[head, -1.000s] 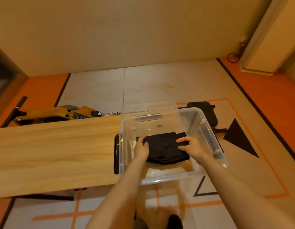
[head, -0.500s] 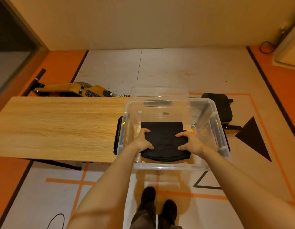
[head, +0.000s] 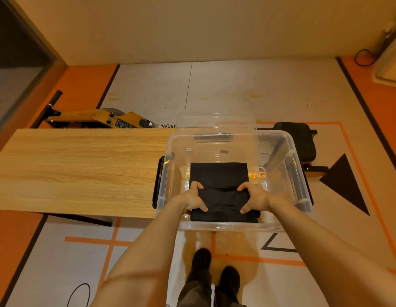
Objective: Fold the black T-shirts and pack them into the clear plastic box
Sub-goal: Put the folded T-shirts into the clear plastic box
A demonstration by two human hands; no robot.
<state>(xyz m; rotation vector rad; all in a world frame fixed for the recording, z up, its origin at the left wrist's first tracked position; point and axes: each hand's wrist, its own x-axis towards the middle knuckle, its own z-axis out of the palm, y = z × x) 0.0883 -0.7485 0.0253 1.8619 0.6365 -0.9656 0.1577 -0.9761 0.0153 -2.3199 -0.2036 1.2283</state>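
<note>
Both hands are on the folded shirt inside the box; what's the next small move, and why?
Probably let go and lift both hands out. The folded black T-shirt already seems to lie flat in the clear plastic box, near its front wall, with the left hand and right hand gripping its side edges.

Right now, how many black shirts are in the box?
2: one folded shirt lies flat at the back of the box; another is at the front, held by both hands. More may hide underneath.

The clear plastic box (head: 233, 227) is standing open on top. Its walls are hemming both hands in; bare floor is lying behind the folded T-shirt (head: 221, 191)
</note>
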